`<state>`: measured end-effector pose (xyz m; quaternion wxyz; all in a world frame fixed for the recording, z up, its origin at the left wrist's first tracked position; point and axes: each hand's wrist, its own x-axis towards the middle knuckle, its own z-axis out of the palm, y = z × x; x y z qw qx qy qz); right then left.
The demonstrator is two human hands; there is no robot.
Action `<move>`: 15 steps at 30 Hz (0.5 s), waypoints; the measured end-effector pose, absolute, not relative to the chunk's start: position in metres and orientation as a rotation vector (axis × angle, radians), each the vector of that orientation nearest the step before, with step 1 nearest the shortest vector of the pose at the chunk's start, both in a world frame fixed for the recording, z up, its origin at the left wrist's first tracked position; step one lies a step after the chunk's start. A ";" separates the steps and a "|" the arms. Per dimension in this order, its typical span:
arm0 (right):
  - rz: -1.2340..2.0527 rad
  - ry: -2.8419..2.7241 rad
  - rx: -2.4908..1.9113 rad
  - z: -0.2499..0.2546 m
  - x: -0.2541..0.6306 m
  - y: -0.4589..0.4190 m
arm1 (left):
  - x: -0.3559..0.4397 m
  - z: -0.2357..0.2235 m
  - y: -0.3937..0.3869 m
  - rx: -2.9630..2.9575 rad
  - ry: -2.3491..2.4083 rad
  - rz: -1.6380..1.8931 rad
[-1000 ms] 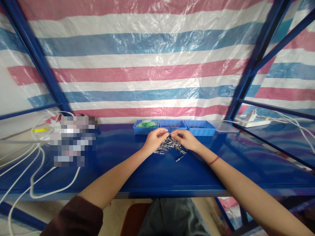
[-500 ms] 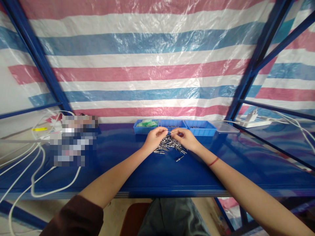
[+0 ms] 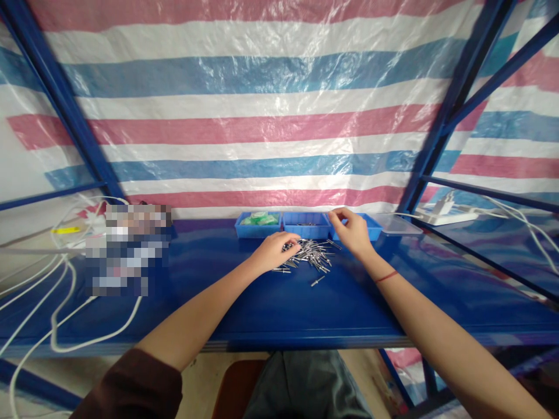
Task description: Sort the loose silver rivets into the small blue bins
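Note:
A loose pile of silver pop rivets [image 3: 312, 254] lies on the blue tabletop, one single rivet [image 3: 318, 281] apart in front of it. My left hand [image 3: 274, 251] is at the pile's left side, thumb and fingers apart, nothing visible between them. Over the right blue bin [image 3: 371, 228] is my right hand [image 3: 351, 230], its thumb and fingertips drawn together; whatever they may hold is too small to make out. The middle blue bin [image 3: 305, 226] has a few rivets on its floor. Green-and-white packets [image 3: 261, 219] fill the left blue bin [image 3: 258, 231].
A clear plastic lid [image 3: 402, 226] lies right of the bins. Farther right sits a white power strip [image 3: 452, 214] with cables. At the left, white cables [image 3: 74, 343] loop around a blurred-out patch. Blue frame posts and a striped tarp [image 3: 262, 131] enclose the table's back.
My hands have parted from above the pile. The right one moved right and away to the right bin; the left one lowered slightly toward the rivets and its fingers spread.

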<state>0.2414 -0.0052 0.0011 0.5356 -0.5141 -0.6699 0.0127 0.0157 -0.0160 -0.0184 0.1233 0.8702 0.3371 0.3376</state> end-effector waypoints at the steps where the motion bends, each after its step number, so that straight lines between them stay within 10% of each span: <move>1: 0.013 -1.524 -1.271 0.001 0.249 -0.001 | 0.015 -0.016 -0.018 2.637 0.951 0.926; 15: -0.265 -1.656 -1.411 -0.018 0.250 0.012 | 0.025 -0.019 -0.033 2.960 1.260 0.538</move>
